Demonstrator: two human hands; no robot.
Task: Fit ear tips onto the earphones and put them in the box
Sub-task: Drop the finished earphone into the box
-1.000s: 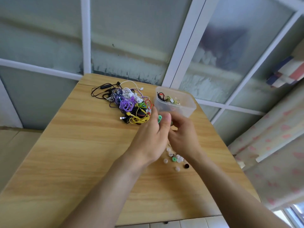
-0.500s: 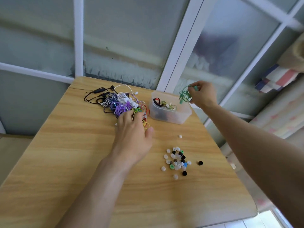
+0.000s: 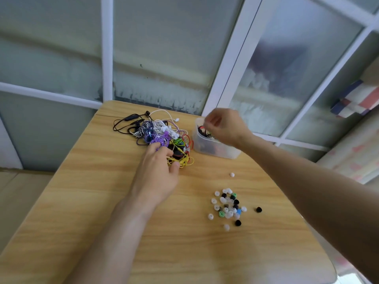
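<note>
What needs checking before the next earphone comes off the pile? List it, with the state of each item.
1. Left hand on the pile: ok, fingers on the yellow cord.
2. One cord in its grip, not several: cannot tell, the cords are tangled.
3. Right hand free: cannot tell, it hangs over the box with fingers curled, blurred.
4. Box open to take more: ok, no lid on it.
5. Ear tips within reach: ok, loose on the table near the right arm.
</note>
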